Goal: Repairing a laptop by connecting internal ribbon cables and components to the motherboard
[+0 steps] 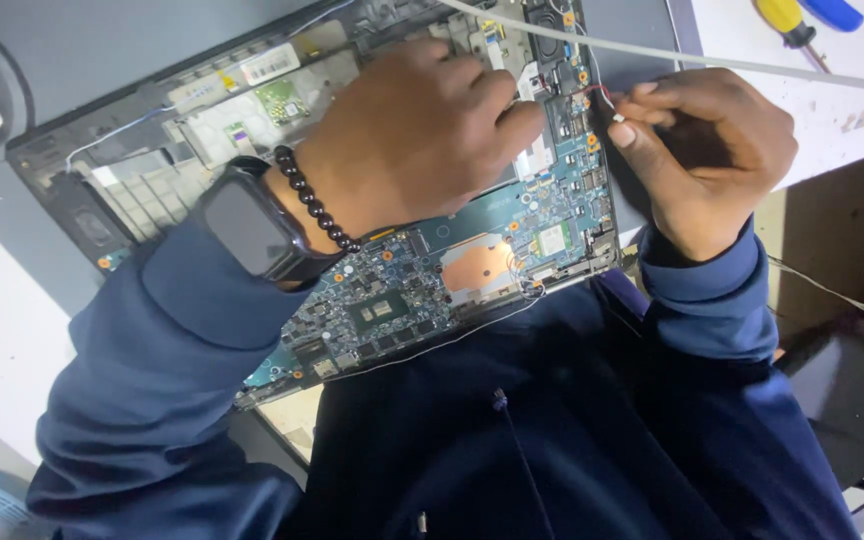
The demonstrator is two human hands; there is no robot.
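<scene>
dark sleeve [152, 400] lay nearest; my left hand [417, 135] pressed flat, gripping nothing, on the motherboard [472, 260], my right hand [707, 150] pinched a small connector [616, 117]. tugging risked tearing its thin red wire [597, 92].

1 opened laptop [202, 110], 1 blue circuit board [422, 280], 2 hands, 1 smartwatch [244, 225], 1 bead bracelet [314, 200], 2 screwdrivers [802, 25]
</scene>
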